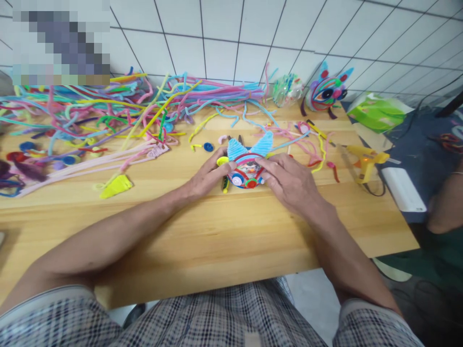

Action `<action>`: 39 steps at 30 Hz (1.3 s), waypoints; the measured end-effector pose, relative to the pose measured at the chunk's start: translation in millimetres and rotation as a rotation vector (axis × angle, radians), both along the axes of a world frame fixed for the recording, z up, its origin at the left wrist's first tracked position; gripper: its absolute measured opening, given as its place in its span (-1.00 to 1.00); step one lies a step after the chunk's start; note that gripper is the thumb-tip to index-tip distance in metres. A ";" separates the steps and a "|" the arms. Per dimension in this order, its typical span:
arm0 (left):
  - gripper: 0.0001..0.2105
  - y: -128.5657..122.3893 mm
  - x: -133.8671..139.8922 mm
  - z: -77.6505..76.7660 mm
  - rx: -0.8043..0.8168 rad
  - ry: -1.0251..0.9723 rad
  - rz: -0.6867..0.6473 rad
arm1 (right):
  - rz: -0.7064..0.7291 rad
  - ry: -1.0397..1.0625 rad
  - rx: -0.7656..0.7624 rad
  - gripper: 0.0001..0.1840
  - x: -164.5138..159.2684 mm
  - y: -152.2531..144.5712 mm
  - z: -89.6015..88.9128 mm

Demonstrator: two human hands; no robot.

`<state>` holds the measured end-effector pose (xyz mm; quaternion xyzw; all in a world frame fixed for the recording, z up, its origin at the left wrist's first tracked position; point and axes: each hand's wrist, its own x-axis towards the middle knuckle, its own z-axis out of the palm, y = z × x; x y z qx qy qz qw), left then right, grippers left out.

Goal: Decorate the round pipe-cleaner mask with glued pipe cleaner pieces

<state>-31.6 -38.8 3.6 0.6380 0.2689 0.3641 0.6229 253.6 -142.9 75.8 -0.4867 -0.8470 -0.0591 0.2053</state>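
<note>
A pipe-cleaner animal head point(249, 166) with two pointed light-blue ears point(264, 143) sits in front of me. Red and blue bands ring it, its middle looks clear and shiny, and coiled discs in pink and red lie along its lower edge. My left hand point(208, 174) grips its left side, thumb on the front, beside a yellow coil point(223, 161). From the right, my right hand point(291, 180) holds it, with fingers resting on the bands. The fingertips behind the head are hidden.
Loose pipe cleaners point(217, 91) pile along the wall. At the back right stand a finished-looking animal head point(327, 94) and a clear ball point(288, 91). A yellow glue gun point(367, 161), green tissue pack point(378, 112) and white box point(404, 189) are rightward. Another person's arm point(446, 205) shows at the right edge.
</note>
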 end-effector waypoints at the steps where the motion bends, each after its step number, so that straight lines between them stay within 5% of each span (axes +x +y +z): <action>1: -0.25 1.5 -0.7 -2.0 -0.009 -0.011 -0.007 | 0.001 0.009 0.003 -0.49 0.0 0.4 -0.6; 5: -0.29 6.8 -3.2 -4.3 -0.026 -0.087 -0.018 | 0.006 0.017 0.009 -0.50 -1.1 1.2 -2.1; 16: -0.36 8.4 -9.5 34.1 -0.099 0.057 -0.001 | 0.003 0.053 -0.006 -0.51 -6.3 2.1 -2.6; 21: -0.23 27.8 -17.6 68.6 0.038 0.109 0.036 | 0.016 0.048 0.047 -0.54 -9.2 3.2 -3.4; 26: -0.13 48.8 4.3 94.9 0.138 0.291 -0.096 | 0.002 0.086 -0.008 -0.55 -10.1 4.2 -4.4; 33: -0.58 62.9 22.8 114.2 0.163 0.478 -0.246 | 0.035 0.212 -0.043 -0.52 -5.4 9.1 -10.8; 39: -0.62 66.3 24.8 136.7 0.215 0.668 -0.322 | 0.070 0.322 -0.091 -0.63 2.3 10.7 -7.6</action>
